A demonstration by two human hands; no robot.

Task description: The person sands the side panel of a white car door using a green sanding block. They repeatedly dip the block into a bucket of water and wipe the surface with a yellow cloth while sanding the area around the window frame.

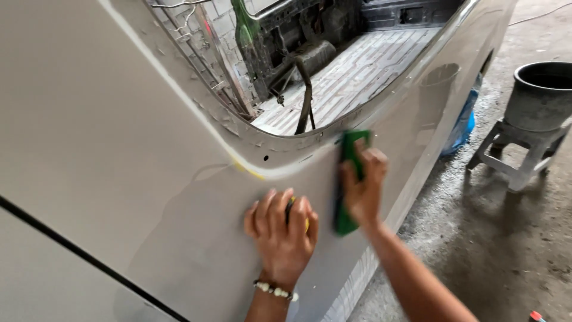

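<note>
A grey, primed vehicle body panel (pixel 119 149) fills most of the view, with an empty window opening above it. My left hand (pixel 281 232) lies flat against the panel and covers a small yellow object (pixel 306 225), of which only edges show between the fingers. My right hand (pixel 363 185) grips a long green sanding block (pixel 347 179) and holds it upright against the panel, just below the window edge. A bead bracelet (pixel 274 290) is on my left wrist.
Through the window opening I see the stripped ribbed floor (pixel 357 71) of the vehicle. On the concrete to the right a dark bucket (pixel 542 92) stands on a grey plastic stool (pixel 518 155), and a blue bottle (pixel 465 122) leans by the wheel arch.
</note>
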